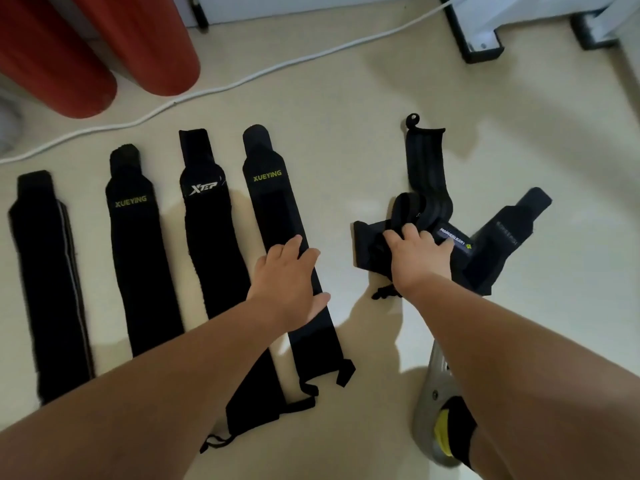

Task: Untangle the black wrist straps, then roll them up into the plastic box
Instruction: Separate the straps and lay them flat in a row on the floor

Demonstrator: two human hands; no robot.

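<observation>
Setting: indoor room, likely a home workout space. Evidence: pale smooth floor (346, 109), black wrist straps (135, 254) laid out, two red padded cylinders (138, 39), trailing white cable (175, 103), white frame's black foot (481, 50).

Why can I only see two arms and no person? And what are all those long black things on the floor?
The camera sits on the person's head and looks down, so you see only their own two arms reaching out. There is just this one picture.

On the pale floor lies a row of four flat straps. They are black wrist straps, laid straight side by side. The left hand lies open on the strap at the right end of the row.

The right hand rests on a tangled heap of straps, which are still twisted together. I cannot tell whether its fingers have a grip on one yet.

Further back are a white cable and two red rolls. No plastic box shows in the picture.
</observation>
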